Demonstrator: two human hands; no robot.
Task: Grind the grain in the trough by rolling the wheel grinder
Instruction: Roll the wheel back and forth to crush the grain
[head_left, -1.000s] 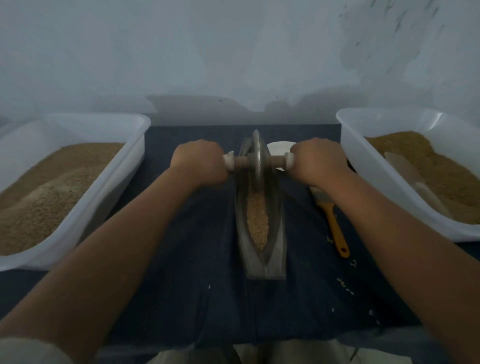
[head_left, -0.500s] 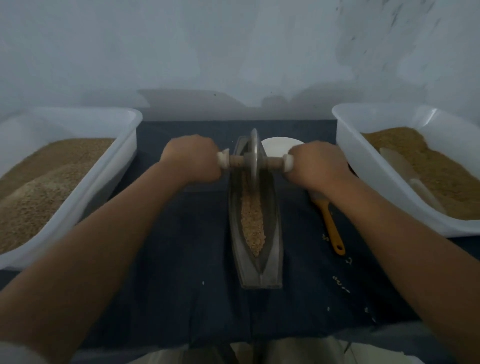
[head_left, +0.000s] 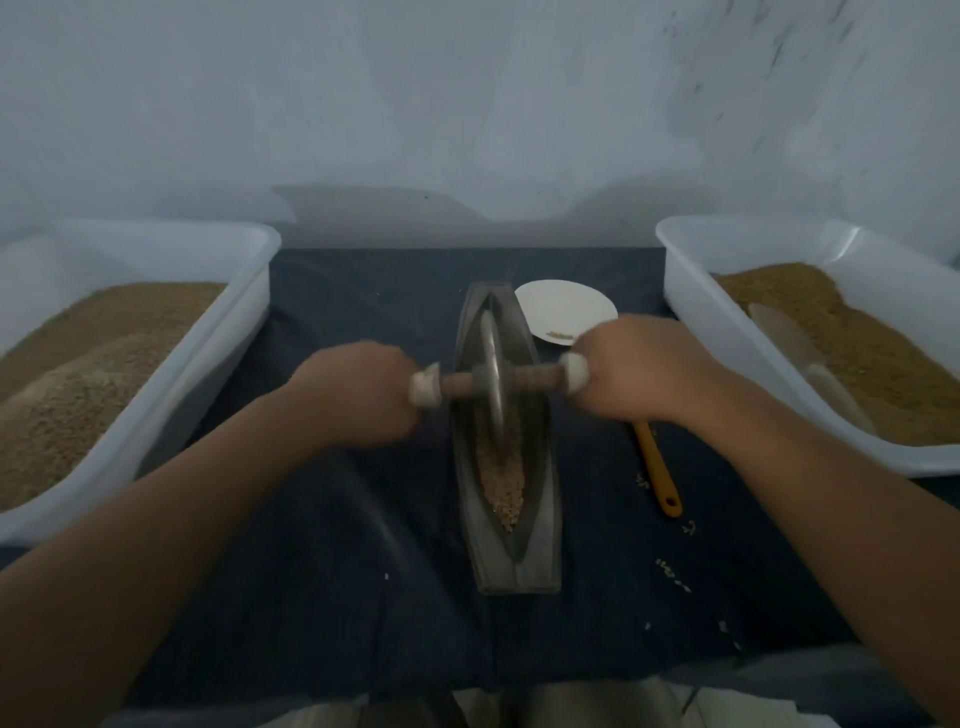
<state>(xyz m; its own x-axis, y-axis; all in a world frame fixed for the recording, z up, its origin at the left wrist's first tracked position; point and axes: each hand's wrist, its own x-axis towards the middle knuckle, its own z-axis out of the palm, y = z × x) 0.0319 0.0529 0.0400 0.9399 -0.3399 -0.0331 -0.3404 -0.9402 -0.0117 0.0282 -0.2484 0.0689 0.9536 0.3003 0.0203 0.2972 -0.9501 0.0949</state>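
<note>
A long grey boat-shaped trough (head_left: 543, 551) lies lengthwise on the dark cloth in the middle. Brown grain (head_left: 503, 488) fills its nearer half. A metal wheel grinder (head_left: 493, 382) stands upright in the trough's middle part, its wooden axle crossing the trough. My left hand (head_left: 358, 392) grips the axle's left handle. My right hand (head_left: 631, 371) grips the right handle. The white handle ends show beside both fists.
A white tub (head_left: 171, 358) heaped with grain stands at the left. Another white tub (head_left: 691, 312) at the right holds grain and a pale scoop (head_left: 789, 348). A small white dish (head_left: 563, 309) lies behind the trough. An orange-handled tool (head_left: 660, 473) and scattered grains lie at the right.
Both hands have drawn the wheel back toward me along the trough, from its far end to its middle. The far end of the trough and the dish are now uncovered.
</note>
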